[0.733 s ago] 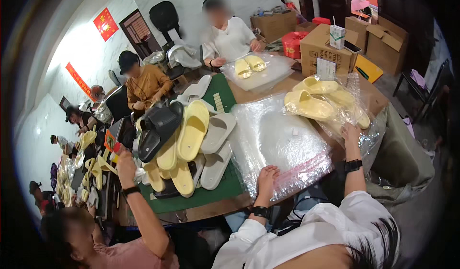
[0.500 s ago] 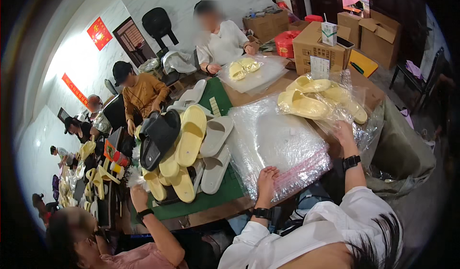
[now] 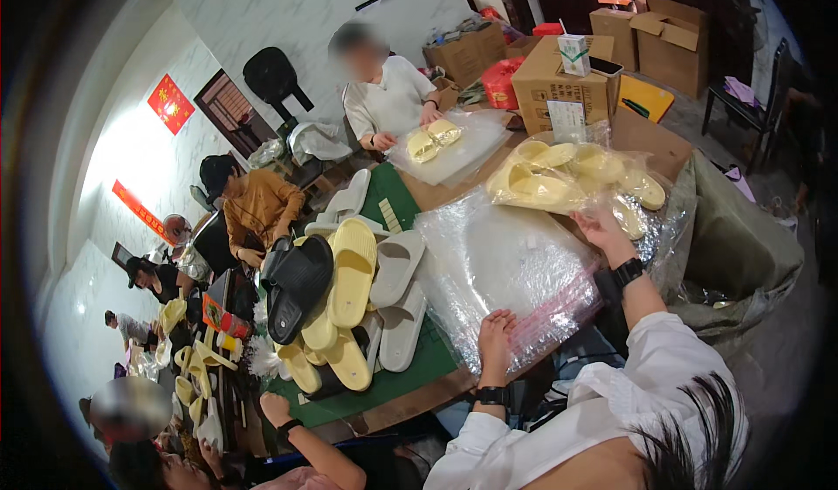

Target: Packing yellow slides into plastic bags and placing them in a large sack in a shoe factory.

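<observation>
Person packing slippers at a crowded table (image 3: 410, 385).

A stack of clear plastic bags (image 3: 511, 272) covers the near right edge, left hand (image 3: 496, 335) flat on it. Right hand (image 3: 599, 226), fingers loose, touches a bagged heap of yellow slippers (image 3: 567, 180) at the far right corner.

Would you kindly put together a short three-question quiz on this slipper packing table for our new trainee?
1. True or false: the left hand rests on the stack of clear plastic bags.
2. Which is the right hand nearest to? A) a black slipper B) the bagged yellow slippers C) a cardboard box
3. Fill in: among the loose slippers on the green mat, there are yellow, grey and ____ ones.

Key: 1 true. 2 B. 3 black, as the black slipper beside the yellow slipper and the grey slipper shows.
</observation>
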### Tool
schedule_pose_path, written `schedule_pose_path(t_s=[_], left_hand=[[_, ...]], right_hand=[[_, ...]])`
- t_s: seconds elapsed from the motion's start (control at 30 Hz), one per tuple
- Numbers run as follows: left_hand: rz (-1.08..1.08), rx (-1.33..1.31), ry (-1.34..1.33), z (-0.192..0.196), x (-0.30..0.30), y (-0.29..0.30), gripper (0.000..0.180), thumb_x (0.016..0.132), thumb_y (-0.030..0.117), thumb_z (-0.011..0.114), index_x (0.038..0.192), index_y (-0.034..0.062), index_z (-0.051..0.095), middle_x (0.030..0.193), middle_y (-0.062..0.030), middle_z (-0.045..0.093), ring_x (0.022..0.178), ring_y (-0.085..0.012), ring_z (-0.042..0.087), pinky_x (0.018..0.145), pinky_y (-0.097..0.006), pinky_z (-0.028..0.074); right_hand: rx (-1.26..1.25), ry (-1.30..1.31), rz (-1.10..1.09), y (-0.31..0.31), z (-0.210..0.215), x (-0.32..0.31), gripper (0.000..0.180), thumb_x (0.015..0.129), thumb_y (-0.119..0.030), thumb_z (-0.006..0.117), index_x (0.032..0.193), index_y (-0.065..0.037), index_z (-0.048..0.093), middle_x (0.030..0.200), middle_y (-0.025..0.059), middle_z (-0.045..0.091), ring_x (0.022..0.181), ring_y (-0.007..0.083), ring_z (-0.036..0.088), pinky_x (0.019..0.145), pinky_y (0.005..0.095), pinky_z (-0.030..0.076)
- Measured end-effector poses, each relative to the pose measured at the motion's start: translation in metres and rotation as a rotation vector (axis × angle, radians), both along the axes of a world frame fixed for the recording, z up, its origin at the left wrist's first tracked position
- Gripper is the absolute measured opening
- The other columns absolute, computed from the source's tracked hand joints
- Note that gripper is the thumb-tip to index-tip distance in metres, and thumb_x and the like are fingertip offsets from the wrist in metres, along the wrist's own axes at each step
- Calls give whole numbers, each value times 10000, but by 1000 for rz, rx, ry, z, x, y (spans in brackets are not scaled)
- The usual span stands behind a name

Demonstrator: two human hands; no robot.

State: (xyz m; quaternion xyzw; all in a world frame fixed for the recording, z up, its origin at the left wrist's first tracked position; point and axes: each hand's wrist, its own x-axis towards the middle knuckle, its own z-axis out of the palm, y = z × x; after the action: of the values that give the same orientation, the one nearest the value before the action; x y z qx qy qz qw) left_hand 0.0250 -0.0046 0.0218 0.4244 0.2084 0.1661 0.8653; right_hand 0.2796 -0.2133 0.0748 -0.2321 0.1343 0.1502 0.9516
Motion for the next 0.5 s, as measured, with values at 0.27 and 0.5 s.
schedule_pose_path(t_s=[0.27,0.5], left_hand=[[-7,8,1,0,1,2,173,887,14,473,1056,-14,457,1017,-136,556,903,-214,570,813,-307,491],[-8,15,-27,1,-1,2,184,890,17,478,1070,-15,454,1011,-134,554,901,-218,569,813,-307,492]], right_hand=[[189,80,153,18,25,16,313,836,104,420,1148,97,393,1120,271,468,914,324,557,732,320,543],[55,-219,341,29,89,-4,249,920,-84,387,1134,9,472,1103,205,567,968,303,593,889,458,464]])
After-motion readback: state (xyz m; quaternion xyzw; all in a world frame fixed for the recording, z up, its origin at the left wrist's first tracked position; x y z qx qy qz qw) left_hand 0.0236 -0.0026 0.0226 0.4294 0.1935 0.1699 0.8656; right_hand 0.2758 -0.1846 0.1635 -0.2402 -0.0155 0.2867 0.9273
